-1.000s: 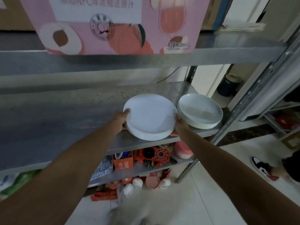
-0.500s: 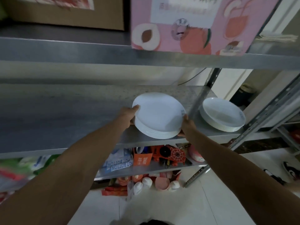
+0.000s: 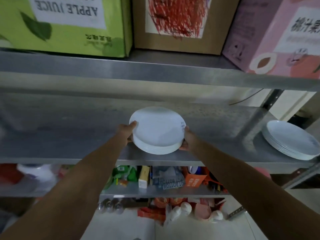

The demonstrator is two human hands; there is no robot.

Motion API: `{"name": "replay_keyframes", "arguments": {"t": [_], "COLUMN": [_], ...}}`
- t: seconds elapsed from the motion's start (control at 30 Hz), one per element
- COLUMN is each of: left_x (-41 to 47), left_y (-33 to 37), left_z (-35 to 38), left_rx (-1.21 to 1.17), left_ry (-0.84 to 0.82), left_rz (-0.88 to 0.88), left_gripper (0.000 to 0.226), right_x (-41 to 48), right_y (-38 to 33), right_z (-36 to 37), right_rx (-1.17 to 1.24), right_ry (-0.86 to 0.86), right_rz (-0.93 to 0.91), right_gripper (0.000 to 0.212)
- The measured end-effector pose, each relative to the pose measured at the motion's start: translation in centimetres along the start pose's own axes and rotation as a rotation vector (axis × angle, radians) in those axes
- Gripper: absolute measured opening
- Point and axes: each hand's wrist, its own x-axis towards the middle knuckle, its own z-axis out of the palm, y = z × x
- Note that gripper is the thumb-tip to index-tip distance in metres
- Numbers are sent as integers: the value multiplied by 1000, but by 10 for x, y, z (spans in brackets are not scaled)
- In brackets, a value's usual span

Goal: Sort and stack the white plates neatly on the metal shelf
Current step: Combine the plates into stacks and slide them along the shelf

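Note:
A stack of white plates (image 3: 156, 130) sits near the front of the metal shelf (image 3: 69, 129), at its middle. My left hand (image 3: 127, 131) grips the stack's left rim, thumb on top. My right hand (image 3: 187, 139) holds its right rim, fingers under the edge. A second stack of white plates (image 3: 290, 139) rests on the same shelf at the far right, apart from both hands.
Above, a green apple juice carton (image 3: 65, 25), a brown box (image 3: 180, 25) and a pink carton (image 3: 280, 37) stand on the upper shelf. Snack packs and an orange box (image 3: 194, 179) fill the lower shelf. A shelf post (image 3: 271, 99) rises between the two stacks.
Both hands have carried the plate stack leftward along the shelf, far from the second stack. The view has swung left, bringing the green and brown boxes into sight.

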Motion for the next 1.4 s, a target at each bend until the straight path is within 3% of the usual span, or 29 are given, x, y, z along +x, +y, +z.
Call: {"name": "replay_keyframes", "arguments": {"t": [0.13,0.33,0.93,1.4], "left_x": [10,23,16,18], "left_y": [-9,-14,-24,-24], "left_z": [-36,-58,-59,-56], "left_rx": [-42,-95,-17,32], "left_ry": [63,35,-57,-32], "left_rz": [-13,-80,-44,-57], "left_gripper": [49,49,47,48], "right_x": [13,20,11,14], "right_y": [5,2,13,17], "right_z": [40,63,60,62], "right_rx": [-87,-118,-117,-102], "right_ry": [-32,-6,103,144], "right_rz": [3,-3,3,-5], "right_gripper": [53,60,59,62]}}
